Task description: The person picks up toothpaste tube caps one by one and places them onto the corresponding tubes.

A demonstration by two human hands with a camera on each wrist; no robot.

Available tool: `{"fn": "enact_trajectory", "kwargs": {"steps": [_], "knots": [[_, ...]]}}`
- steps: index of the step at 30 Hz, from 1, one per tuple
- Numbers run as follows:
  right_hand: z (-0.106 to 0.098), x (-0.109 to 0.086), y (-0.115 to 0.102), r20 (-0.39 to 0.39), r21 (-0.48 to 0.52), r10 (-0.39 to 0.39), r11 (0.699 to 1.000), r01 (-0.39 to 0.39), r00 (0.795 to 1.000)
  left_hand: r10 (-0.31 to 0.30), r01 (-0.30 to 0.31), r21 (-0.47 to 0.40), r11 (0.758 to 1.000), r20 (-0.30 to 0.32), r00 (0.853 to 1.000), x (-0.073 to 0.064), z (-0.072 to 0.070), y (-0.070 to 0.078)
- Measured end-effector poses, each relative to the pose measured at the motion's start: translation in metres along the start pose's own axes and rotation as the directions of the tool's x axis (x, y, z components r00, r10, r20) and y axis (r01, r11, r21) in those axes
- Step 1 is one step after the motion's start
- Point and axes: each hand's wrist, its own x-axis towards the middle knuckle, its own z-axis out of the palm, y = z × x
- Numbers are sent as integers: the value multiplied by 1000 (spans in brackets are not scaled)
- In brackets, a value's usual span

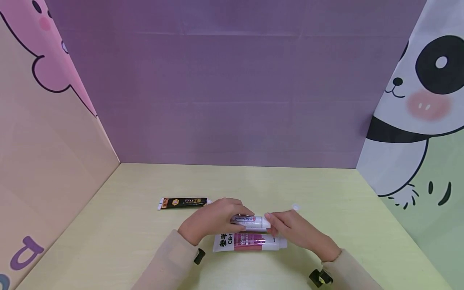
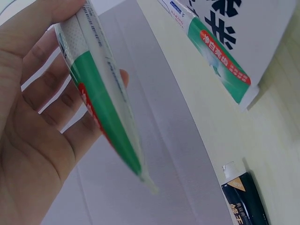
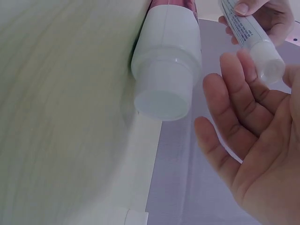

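Note:
A white toothpaste tube (image 1: 250, 220) with a green and red end (image 2: 101, 98) is held up between the two hands. My left hand (image 1: 221, 217) grips its body, thumb on the near side and fingers on the far side. At the other end, the thumb and fingers of my right hand (image 1: 297, 229) pinch the white cap (image 3: 268, 63). Just in front lies a larger white and pink toothpaste tube (image 1: 250, 242), its white cap (image 3: 164, 93) pointing right. Behind the left hand is a small black tube (image 1: 185, 202) with its white end toward that hand.
A small whitish round piece (image 1: 295, 207) lies on the pale wooden table (image 1: 145, 249) behind the right hand. A purple panel (image 1: 232, 92) closes off the back, and printed panels stand left (image 1: 54, 161) and right (image 1: 427, 181).

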Motion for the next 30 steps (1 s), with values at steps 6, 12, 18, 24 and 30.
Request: {"fn": "enact_trajectory", "kwargs": {"steps": [6,12,18,24,30], "knots": [[1,-1,-1,3,3,60,998,-60,998,3,-3,-10,1000,-5,1000,0,2,0],[0,-2,1,-4,-10,43,999,-43,999,-16,16,-7,1000,-1,1000,0,1,0],[-3,-4,2,-16,-19,3,1000,-3,1000,-16,16,-2,1000,-1,1000,-1,0,1],[-4,-6,-1,-32,55,21,998,-19,999,-15,15,-8,1000,-7,1000,-2,-2,0],[-3,-8,0,-90,33,-88,995,91,992,-31,31,-18,999,-3,999,-2,-3,1]]}}
